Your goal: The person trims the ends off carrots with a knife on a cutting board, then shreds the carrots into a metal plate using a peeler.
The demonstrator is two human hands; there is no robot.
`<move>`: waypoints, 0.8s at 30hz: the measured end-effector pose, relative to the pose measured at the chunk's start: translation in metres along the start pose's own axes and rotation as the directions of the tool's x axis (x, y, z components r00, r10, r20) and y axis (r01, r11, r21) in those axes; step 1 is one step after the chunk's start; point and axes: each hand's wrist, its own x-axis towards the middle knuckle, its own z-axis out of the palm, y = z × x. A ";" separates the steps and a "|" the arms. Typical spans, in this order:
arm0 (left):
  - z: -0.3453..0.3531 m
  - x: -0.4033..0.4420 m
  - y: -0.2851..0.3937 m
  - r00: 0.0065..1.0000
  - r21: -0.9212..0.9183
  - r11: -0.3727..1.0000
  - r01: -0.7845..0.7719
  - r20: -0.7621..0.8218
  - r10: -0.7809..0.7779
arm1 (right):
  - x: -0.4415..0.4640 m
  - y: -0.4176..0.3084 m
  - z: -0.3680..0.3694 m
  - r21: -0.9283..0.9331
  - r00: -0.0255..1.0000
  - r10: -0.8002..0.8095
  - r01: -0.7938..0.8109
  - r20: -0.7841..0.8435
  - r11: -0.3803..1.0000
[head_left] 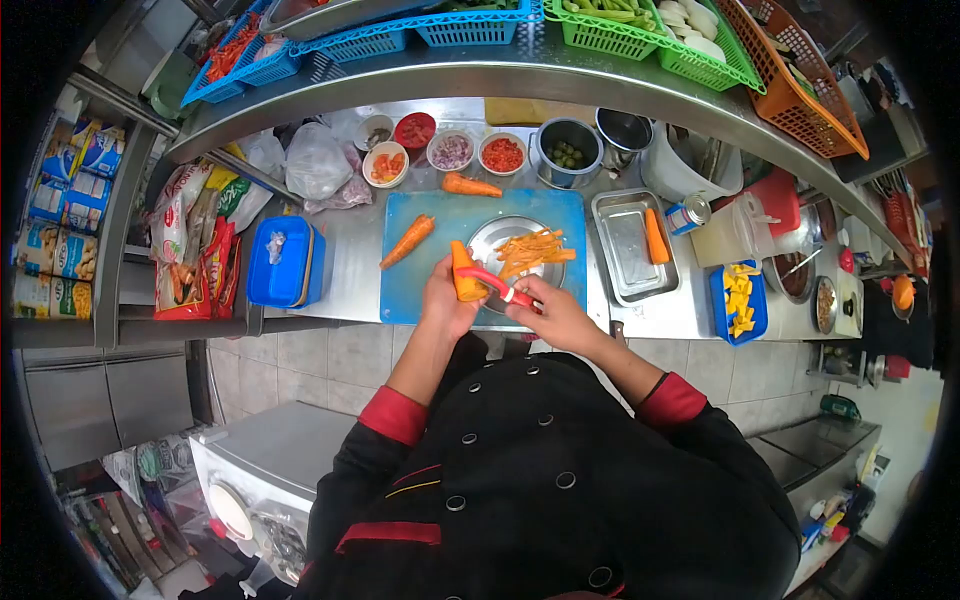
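Observation:
My left hand (446, 300) is closed round a carrot (460, 258), held upright over the front of a blue cutting board (400, 290). In my right hand (550, 312) is a red peeler (508, 290), its curved head lying against the carrot's side. Just behind the peeler, a round metal plate (488, 236) bears a pile of orange peelings (532, 250). Two more carrots rest on the board: one carrot (408, 241) at its left, another carrot (470, 186) along its back edge. A peeled carrot (656, 236) lies in a metal tray (604, 250) to the right.
Bowls of chopped vegetables (452, 151) and a metal pot (566, 170) line the back. A blue container (272, 262) stands left; a blue tub of yellow pieces (738, 300) is right. Overhead, a steel shelf (400, 82) carries baskets. A knife handle (617, 332) juts over the front edge.

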 end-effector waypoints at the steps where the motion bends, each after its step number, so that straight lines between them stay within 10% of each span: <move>1: -0.003 0.003 0.000 1.000 0.004 1.000 0.027 -0.004 -0.027 | -0.003 -0.011 0.002 -0.135 0.999 -0.023 0.019 -0.027 0.991; 13: 0.004 -0.005 -0.014 0.974 -0.022 1.000 0.008 -0.227 -0.012 | -0.003 -0.012 0.019 -0.315 0.960 -0.231 0.173 -0.156 0.933; 24: -0.022 0.002 -0.025 0.974 0.086 0.979 0.184 -0.147 -0.170 | 0.041 0.032 0.019 -0.224 0.998 -0.052 0.044 -0.030 0.974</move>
